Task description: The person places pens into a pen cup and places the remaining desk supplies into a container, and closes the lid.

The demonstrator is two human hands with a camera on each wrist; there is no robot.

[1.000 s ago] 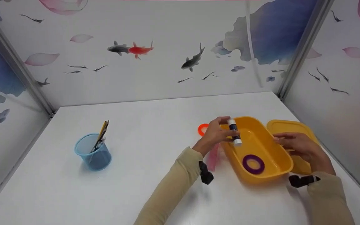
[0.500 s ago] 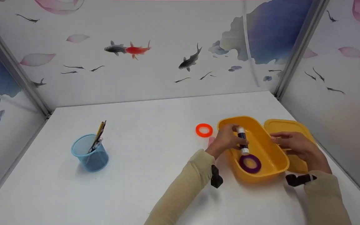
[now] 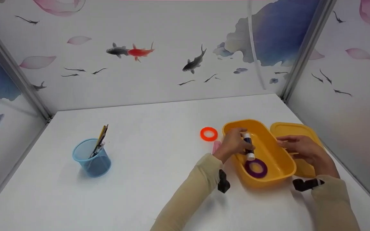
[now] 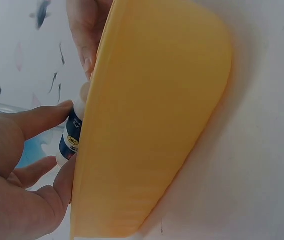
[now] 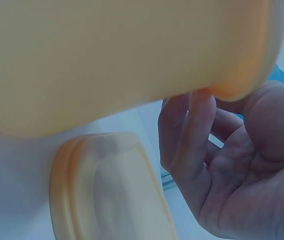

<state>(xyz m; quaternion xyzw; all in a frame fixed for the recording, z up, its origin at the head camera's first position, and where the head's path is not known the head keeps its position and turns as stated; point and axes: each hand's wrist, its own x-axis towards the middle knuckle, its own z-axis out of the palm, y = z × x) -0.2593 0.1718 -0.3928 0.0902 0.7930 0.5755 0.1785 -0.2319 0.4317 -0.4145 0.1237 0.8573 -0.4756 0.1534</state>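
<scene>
In the head view my left hand point(image 3: 234, 142) pinches a white-capped, dark-blue glue stick point(image 3: 248, 146) between thumb and fingers, inside the yellow plastic box point(image 3: 270, 150). The left wrist view shows the glue stick point(image 4: 72, 132) tilted at the box's rim. A purple tape ring point(image 3: 256, 175) lies on the box floor, right by the lower end of the glue stick. My right hand point(image 3: 307, 150) grips the right rim of the box. From the right wrist view, its fingers point(image 5: 199, 125) curl under that rim, below the outer wall point(image 5: 107, 60).
A yellow lid point(image 3: 295, 126) lies right of the box, partly behind my right hand. Left of the box are an orange ring point(image 3: 208, 140) and a pink piece point(image 3: 216, 146) mostly hidden by my left arm. A blue mesh cup point(image 3: 96, 163) with pencils stands far left. Patterned walls enclose the table.
My left hand has moved right and down into the box with the glue stick, bringing it close to the purple ring. My right hand keeps its hold on the rim. The head view has shifted slightly.
</scene>
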